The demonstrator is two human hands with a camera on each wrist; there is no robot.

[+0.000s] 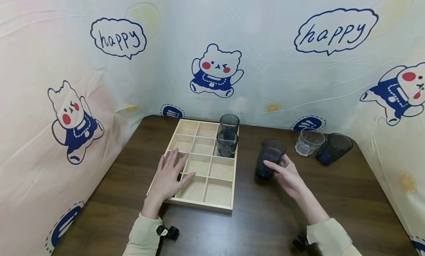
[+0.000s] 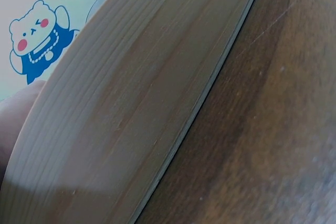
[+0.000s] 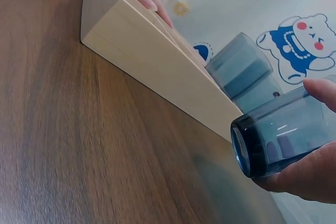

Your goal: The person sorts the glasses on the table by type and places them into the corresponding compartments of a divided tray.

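My right hand (image 1: 289, 175) grips a dark tinted glass (image 1: 268, 162), thumb on one side and fingers round the other. In the right wrist view the same glass (image 3: 286, 132) has its base off the table, with a shadow beneath. To its left lies a pale wooden compartment box (image 1: 216, 208). Over the box's left side my left hand (image 1: 169, 178) rests with its fingers spread, holding nothing. Two dark glasses, a rear one (image 1: 230, 120) and a front one (image 1: 227, 145), stand upright in the right column's far compartments.
A clear glass (image 1: 308, 142) and another dark glass (image 1: 333, 149) stand at the table's back right. Printed cloth (image 1: 265, 79) hangs behind and beside the brown wooden table (image 1: 252, 226).
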